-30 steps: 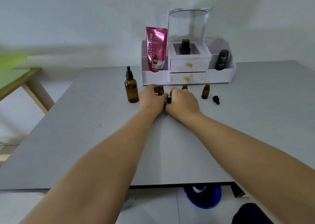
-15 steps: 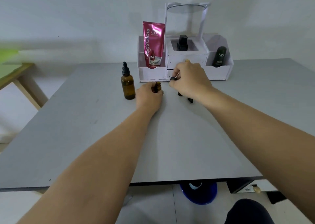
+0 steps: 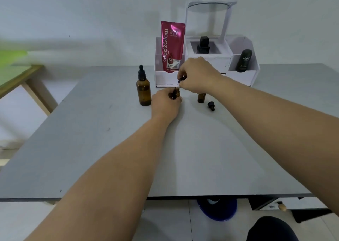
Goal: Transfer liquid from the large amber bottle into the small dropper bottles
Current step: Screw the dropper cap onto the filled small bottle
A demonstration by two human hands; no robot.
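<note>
The large amber bottle (image 3: 143, 92) with a black dropper cap stands upright on the grey table (image 3: 110, 149), left of my hands. My left hand (image 3: 166, 104) grips a small amber dropper bottle (image 3: 175, 93) standing on the table. Just above its mouth, my right hand (image 3: 197, 75) pinches a black dropper cap (image 3: 181, 79), with the pipette tip at the bottle's opening. A second small amber bottle (image 3: 201, 98) stands uncapped to the right, partly hidden by my right wrist. Its black cap (image 3: 211, 105) lies loose on the table beside it.
A white cosmetics organiser (image 3: 242, 75) stands at the back of the table, holding a pink tube (image 3: 172, 46), a black bottle (image 3: 203, 45) and a dark Kahf bottle (image 3: 244, 61). A wooden table (image 3: 22, 81) stands at the left. A blue object (image 3: 217, 208) sits on the floor under the table's front edge.
My right hand lifted the dropper cap off the small bottle, drew it back toward the organiser, then brought it back down to the bottle's mouth. My left hand kept hold of that bottle.
</note>
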